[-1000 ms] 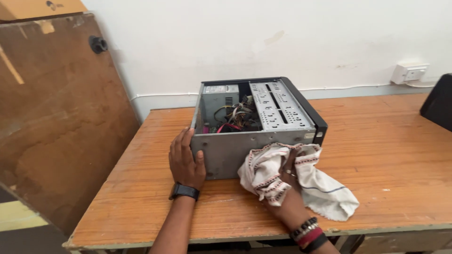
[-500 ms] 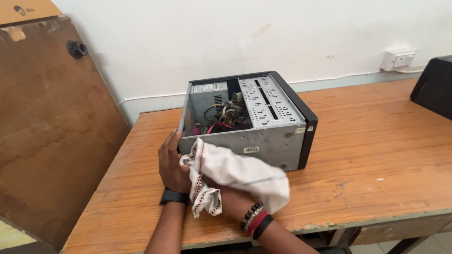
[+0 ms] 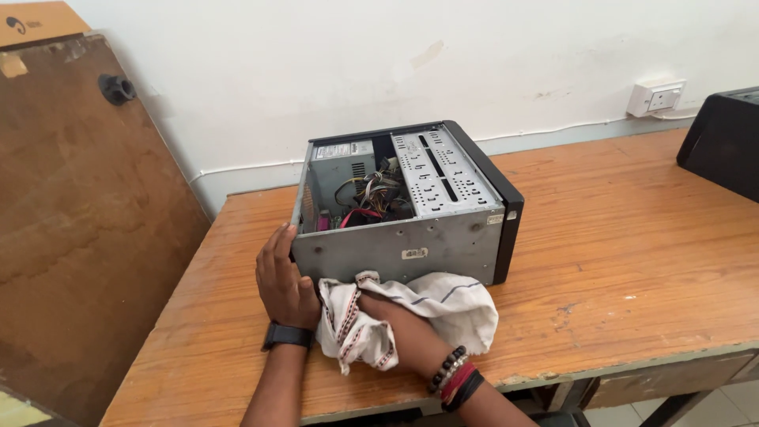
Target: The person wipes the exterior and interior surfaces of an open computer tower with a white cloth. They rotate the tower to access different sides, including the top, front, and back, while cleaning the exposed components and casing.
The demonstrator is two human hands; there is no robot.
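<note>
An open grey computer case (image 3: pixel 411 207) with a black front panel lies on its side on a wooden table (image 3: pixel 632 253), its cables and metal drive cage showing from above. My left hand (image 3: pixel 281 281), with a black watch at the wrist, rests flat against the case's near left corner. My right hand (image 3: pixel 395 328), wearing bead bracelets, grips a white cloth (image 3: pixel 443 304) with dark red edging and presses it against the lower near side of the case. The cloth hides most of my right fingers.
A large brown wooden board (image 3: pixel 79 213) leans against the white wall at the left. A black box-shaped object (image 3: pixel 723 142) sits at the table's far right. A white wall socket (image 3: pixel 656 98) is mounted above the table's back edge.
My right hand has swept the cloth from the case's right side to the left along its near face. The camera view has shifted, so the case sits further right in the picture.
</note>
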